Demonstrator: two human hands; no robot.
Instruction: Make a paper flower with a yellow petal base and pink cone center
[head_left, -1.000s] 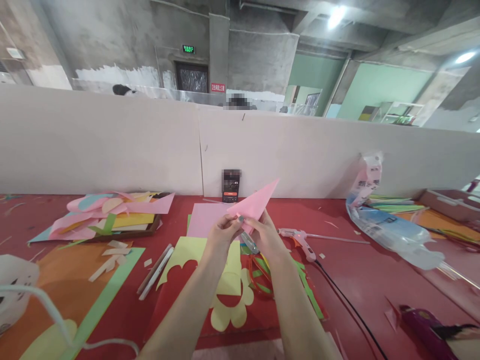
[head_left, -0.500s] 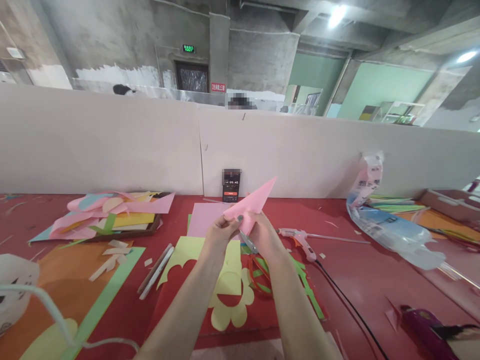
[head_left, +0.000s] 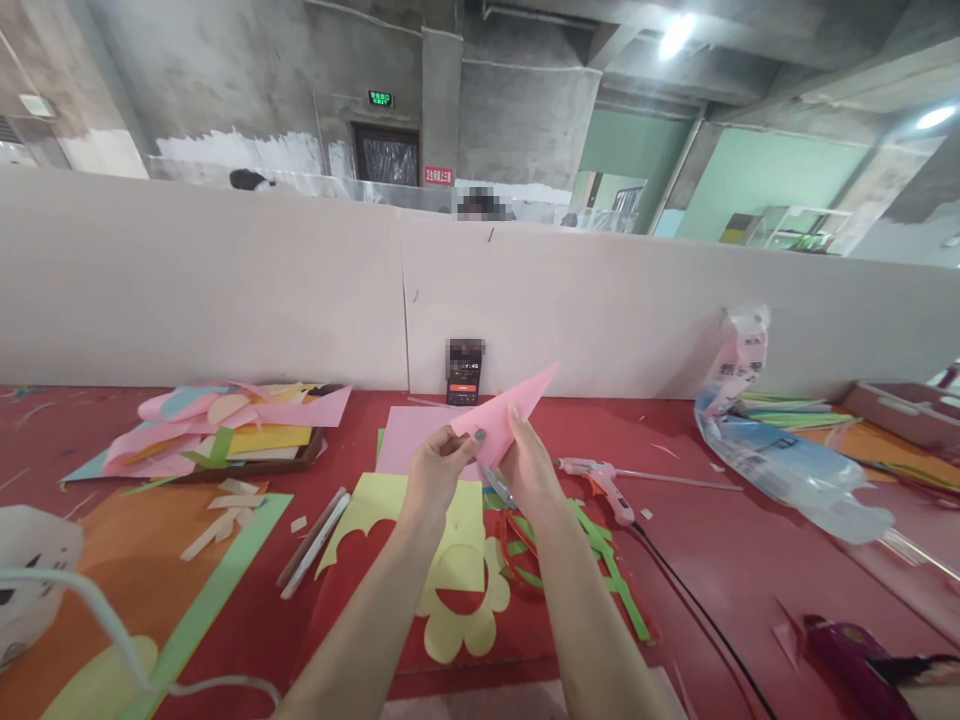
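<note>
A folded pink paper (head_left: 499, 420), pointed at its upper right, is held in the air between both hands. My left hand (head_left: 442, 465) pinches its left end, with the thumb on the near side. My right hand (head_left: 531, 465) grips the right part, its thumb lying along the paper. Below the hands are yellow paper (head_left: 375, 500) with scalloped cut edges and a yellow flower shape (head_left: 461, 635). Orange-handled scissors (head_left: 517, 550) lie under the right wrist, their handles partly hidden by it.
A pink glue gun (head_left: 611, 490) with a black cord lies right of the hands. Two pens (head_left: 315, 545) and a heap of coloured paper (head_left: 225, 430) are left. A phone (head_left: 464, 372) leans on the white partition (head_left: 300, 290). A plastic bag (head_left: 795, 470) lies far right.
The pink paper has tilted lower and turned slightly. My right thumb has moved up onto the paper's face, while my left hand keeps its pinch.
</note>
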